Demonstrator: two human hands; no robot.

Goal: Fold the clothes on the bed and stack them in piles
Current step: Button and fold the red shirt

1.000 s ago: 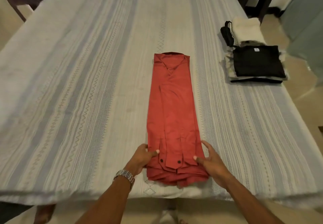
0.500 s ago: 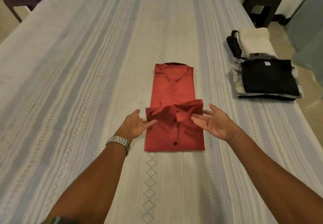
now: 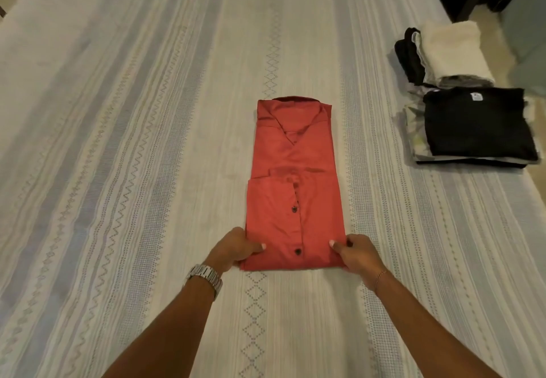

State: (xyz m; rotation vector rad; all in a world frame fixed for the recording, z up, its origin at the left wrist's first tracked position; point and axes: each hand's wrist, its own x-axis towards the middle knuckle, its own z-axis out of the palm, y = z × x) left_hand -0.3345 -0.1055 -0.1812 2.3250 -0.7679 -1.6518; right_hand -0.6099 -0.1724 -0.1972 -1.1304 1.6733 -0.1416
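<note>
Both hands pinch the near corners of the folded red shirt [image 3: 292, 188] in the middle of the bed [image 3: 118, 141]: left hand [image 3: 233, 249], right hand [image 3: 359, 255]. Folded piles [image 3: 472, 123] sit far right.

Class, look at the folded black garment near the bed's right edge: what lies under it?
Under the black garment lie lighter folded clothes, showing only edges at its left and front. How many there are, and what kind, is hidden.
</note>
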